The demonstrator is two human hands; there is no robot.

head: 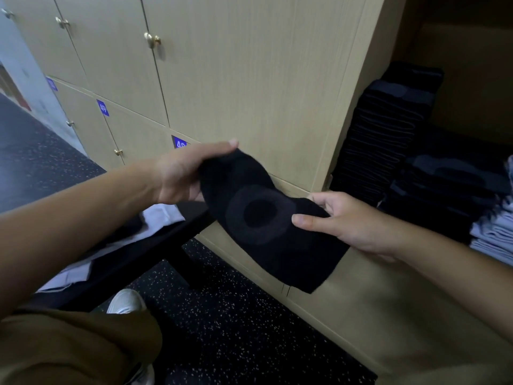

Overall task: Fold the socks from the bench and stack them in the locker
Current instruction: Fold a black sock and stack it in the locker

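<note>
Before wooden lockers (236, 79), black sock (266, 218) between left hand (180, 173) and right hand (347, 220).

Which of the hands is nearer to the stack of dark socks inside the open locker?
Right. The right hand holds the black sock just left of the sock stack; the left hand grips the sock's far end, further left.

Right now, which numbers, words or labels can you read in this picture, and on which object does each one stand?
"49": white digits on the small blue tag on a lower locker door.
"48", probably: the blue tag on the next door is partly hidden by the left hand, so only the upper part shows.
Unreadable: a third blue tag farther left, too blurred.
No text shows on the black sock or the stacked socks.
</note>
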